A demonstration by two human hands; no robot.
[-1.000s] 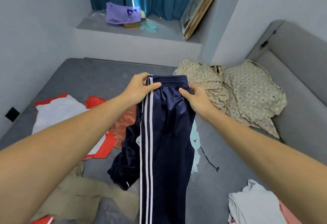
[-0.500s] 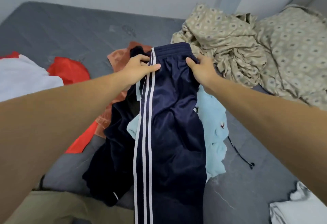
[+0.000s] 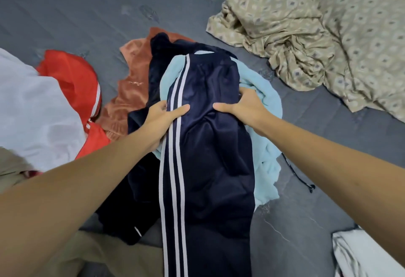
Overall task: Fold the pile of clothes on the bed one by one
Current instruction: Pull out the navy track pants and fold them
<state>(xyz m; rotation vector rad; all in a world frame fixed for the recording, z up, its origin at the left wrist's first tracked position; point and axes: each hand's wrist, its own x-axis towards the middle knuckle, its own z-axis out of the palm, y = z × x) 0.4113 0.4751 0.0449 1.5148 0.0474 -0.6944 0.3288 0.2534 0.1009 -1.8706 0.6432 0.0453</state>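
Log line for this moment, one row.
step: folding pants | left hand: gripping pants | right hand: gripping pants | pants over blue garment

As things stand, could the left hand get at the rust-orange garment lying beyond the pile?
Probably yes, once it lets go. The left hand grips the navy white-striped track pants; the rust-orange garment lies just beyond on the grey mattress, mostly uncovered. Only a dark navy garment overlaps its right edge.

A crumpled beige patterned bedsheet (image 3: 306, 35) is seen at the upper right of the grey mattress (image 3: 65, 13). A thin black cord (image 3: 300, 176) lies on the mattress at right.
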